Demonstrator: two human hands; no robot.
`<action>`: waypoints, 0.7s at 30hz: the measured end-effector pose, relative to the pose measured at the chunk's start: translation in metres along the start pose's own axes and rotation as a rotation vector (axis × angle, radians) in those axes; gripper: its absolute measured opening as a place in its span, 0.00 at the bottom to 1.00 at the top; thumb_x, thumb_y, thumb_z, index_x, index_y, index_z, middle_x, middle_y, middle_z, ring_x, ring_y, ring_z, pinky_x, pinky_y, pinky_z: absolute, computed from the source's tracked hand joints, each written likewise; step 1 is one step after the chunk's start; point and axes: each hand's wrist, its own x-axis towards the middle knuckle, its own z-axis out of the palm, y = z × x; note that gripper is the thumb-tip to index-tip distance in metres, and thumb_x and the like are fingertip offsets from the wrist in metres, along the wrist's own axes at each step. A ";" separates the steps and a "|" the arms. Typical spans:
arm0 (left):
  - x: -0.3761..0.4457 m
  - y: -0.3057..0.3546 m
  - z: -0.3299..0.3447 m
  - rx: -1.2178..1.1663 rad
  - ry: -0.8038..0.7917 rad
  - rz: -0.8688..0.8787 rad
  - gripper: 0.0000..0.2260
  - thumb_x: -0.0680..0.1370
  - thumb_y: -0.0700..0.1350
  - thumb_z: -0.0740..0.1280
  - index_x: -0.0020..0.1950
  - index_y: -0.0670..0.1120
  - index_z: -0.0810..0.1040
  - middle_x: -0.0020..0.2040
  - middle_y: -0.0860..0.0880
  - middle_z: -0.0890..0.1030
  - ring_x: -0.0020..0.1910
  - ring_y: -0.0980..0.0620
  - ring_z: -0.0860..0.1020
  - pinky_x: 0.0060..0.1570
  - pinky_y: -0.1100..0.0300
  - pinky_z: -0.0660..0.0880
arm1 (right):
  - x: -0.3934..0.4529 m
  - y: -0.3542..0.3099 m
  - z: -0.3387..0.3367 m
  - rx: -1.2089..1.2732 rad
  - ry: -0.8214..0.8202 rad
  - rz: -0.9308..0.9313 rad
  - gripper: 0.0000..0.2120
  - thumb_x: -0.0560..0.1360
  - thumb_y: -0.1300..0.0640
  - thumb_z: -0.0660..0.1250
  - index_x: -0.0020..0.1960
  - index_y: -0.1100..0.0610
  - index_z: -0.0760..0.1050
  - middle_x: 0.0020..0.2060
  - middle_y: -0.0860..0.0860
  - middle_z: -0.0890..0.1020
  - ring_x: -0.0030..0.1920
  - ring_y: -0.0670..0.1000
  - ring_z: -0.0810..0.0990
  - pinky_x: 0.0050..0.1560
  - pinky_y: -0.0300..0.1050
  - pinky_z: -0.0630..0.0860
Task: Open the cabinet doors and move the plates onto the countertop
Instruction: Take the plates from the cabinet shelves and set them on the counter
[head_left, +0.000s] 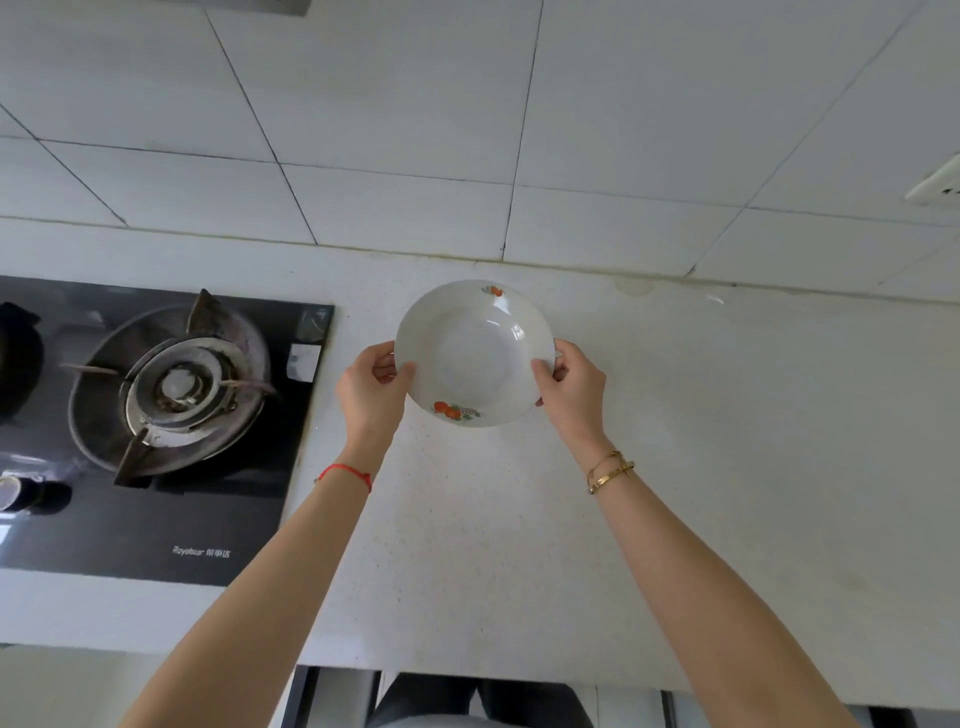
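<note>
Countertop (675, 441) | one plate (475, 353) | two hands grip rim: left hand (371, 387), right hand (574, 392)

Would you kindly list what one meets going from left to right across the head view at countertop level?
Gas burner on the black hob → left hand → white plate with fruit motifs, held at its rim → right hand → bare stretch of countertop.

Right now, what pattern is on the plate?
White plate with orange fruit motifs on its rim, seen in the head view.
</note>
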 end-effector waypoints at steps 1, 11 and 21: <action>0.010 0.000 0.004 -0.002 0.005 -0.009 0.13 0.73 0.41 0.71 0.58 0.46 0.81 0.46 0.52 0.83 0.44 0.57 0.81 0.43 0.71 0.75 | 0.011 0.002 0.005 -0.006 -0.010 0.002 0.07 0.74 0.61 0.67 0.51 0.63 0.77 0.33 0.63 0.75 0.31 0.54 0.74 0.29 0.45 0.82; 0.095 -0.012 0.033 0.016 0.025 -0.034 0.13 0.73 0.40 0.72 0.58 0.44 0.81 0.46 0.52 0.83 0.43 0.56 0.80 0.47 0.65 0.77 | 0.093 0.012 0.054 -0.057 -0.063 0.005 0.08 0.74 0.60 0.68 0.53 0.58 0.77 0.35 0.60 0.79 0.37 0.59 0.81 0.35 0.56 0.82; 0.120 -0.027 0.043 0.048 0.022 -0.066 0.14 0.74 0.39 0.71 0.60 0.43 0.80 0.48 0.51 0.83 0.45 0.56 0.79 0.42 0.73 0.72 | 0.106 0.021 0.073 -0.066 -0.126 0.043 0.08 0.74 0.60 0.69 0.53 0.58 0.77 0.35 0.54 0.79 0.40 0.57 0.82 0.37 0.55 0.83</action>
